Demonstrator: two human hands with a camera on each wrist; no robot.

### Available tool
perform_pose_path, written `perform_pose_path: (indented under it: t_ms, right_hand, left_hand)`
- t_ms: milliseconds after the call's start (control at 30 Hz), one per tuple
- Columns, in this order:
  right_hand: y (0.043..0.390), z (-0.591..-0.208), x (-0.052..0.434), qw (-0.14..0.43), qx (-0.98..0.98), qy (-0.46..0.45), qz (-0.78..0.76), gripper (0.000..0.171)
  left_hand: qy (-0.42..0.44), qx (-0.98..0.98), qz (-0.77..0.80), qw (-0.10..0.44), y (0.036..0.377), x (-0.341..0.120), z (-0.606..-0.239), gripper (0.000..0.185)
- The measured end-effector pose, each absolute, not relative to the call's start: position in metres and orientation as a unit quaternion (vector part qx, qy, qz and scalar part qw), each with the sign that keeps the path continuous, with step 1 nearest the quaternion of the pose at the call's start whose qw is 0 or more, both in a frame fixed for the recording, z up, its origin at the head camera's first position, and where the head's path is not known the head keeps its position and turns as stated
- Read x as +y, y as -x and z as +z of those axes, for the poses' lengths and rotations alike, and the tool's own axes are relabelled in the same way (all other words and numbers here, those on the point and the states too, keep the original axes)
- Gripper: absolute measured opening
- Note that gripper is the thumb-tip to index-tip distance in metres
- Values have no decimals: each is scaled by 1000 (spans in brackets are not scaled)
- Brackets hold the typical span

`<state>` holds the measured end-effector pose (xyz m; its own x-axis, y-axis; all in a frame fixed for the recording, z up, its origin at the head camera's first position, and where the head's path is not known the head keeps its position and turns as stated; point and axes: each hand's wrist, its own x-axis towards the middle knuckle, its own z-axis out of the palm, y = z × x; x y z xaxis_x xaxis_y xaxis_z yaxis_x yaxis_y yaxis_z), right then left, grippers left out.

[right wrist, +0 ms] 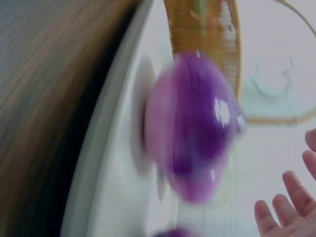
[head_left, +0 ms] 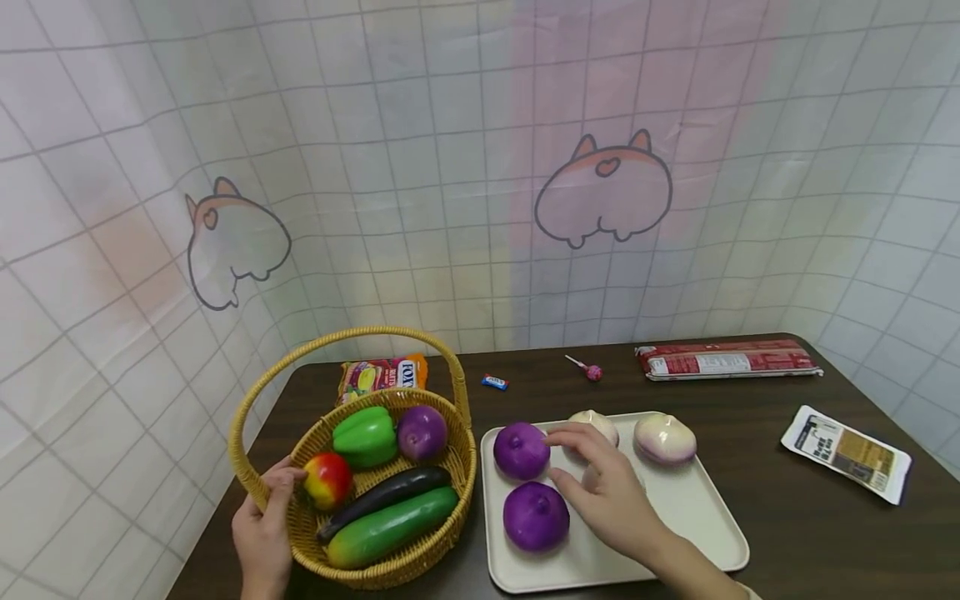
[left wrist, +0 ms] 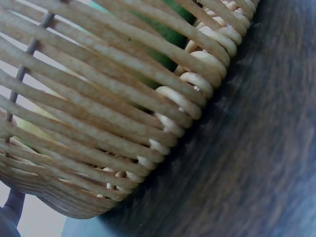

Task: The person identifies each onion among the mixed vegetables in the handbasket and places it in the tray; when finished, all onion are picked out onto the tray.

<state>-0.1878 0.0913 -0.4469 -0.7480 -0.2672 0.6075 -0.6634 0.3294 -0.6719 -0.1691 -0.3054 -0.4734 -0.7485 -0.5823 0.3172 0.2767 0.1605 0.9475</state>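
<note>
My left hand (head_left: 264,521) grips the left rim of the wicker basket (head_left: 420,569), thumb over the edge by the handle's foot. Inside lie a green bell pepper (head_left: 365,437), a purple onion (head_left: 422,432), a red-yellow fruit (head_left: 327,481), a dark eggplant (head_left: 386,502) and a green cucumber-like vegetable (head_left: 393,527). My right hand (head_left: 611,496) hovers over the white tray (head_left: 701,533) with thumb and fingers spread, holding nothing. Its fingertips are close to the rear purple onion (head_left: 520,451); a front purple onion (head_left: 536,517) sits nearer me. The right wrist view shows purple onions (right wrist: 197,113), blurred.
Pale purple-white turnip-like vegetables (head_left: 665,439) stand on the tray, one partly hidden behind my right hand. Along the back lie a candy bag (head_left: 382,377), a small blue wrapper (head_left: 494,382), a lollipop (head_left: 593,372) and a red long package (head_left: 727,360). A snack pouch (head_left: 847,454) lies far right.
</note>
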Motion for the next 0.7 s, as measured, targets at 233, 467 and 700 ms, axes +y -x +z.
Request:
perform_pose_path:
  t_ms: [233, 467, 700]
  right_hand:
    - [189, -443, 39, 157, -790, -321, 498, 37]
    - [194, -433, 2, 60, -772, -318, 547, 37]
    - [205, -430, -29, 24, -748, -311, 586, 37]
  left_hand:
    - [-105, -678, -642, 344, 170, -305, -474, 28]
    - [-105, -683, -637, 340, 170, -306, -476, 26]
    - [-106, -684, -631, 349, 169, -306, -472, 25]
